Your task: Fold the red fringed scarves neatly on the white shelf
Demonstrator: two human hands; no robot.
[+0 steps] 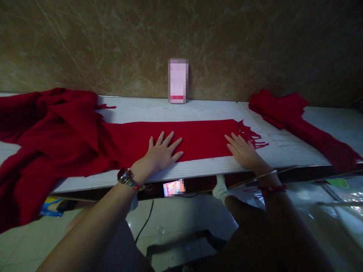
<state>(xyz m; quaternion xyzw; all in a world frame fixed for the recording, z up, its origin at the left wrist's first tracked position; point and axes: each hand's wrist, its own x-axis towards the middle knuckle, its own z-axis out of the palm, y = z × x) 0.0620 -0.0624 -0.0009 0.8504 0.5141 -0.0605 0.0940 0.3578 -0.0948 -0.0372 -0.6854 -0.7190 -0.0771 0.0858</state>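
On the white bench (181, 109), the red scarf (198, 139) lies flat in front of you, its fringe (251, 136) pointing right. Your left hand (163, 154) is palm down mid-length on it, fingers spread wide, nothing gripped. Left forearm comes up from bottom left; watch (123, 175) and beaded bracelet (136, 186) at the wrist, ring (165, 142) on one finger. Your right hand (243, 151) is also palm down, at the fringed end, fingers extended and only slightly apart, nothing clenched. Its fingertips rest on the cloth, wrist over the near edge of the bench. Right forearm rises from bottom right with a metal bangle (266, 173) and a red cord (279, 188).

Left end of the flat length runs into bunched red cloth (56, 128), which hangs over your near edge. Right of the fringe, apart from it: a second red piece (279, 111), folded and layered, fringed end toward you.

Far side, centre: a pixelated pink phone-like slab (178, 81) upright against the marbled wall (113, 49). Below the near edge, between your forearms: a small lit screen (173, 187), also pixelated. Lower right: shiny clear sheeting (334, 211), maybe packaging; can't tell what it holds.
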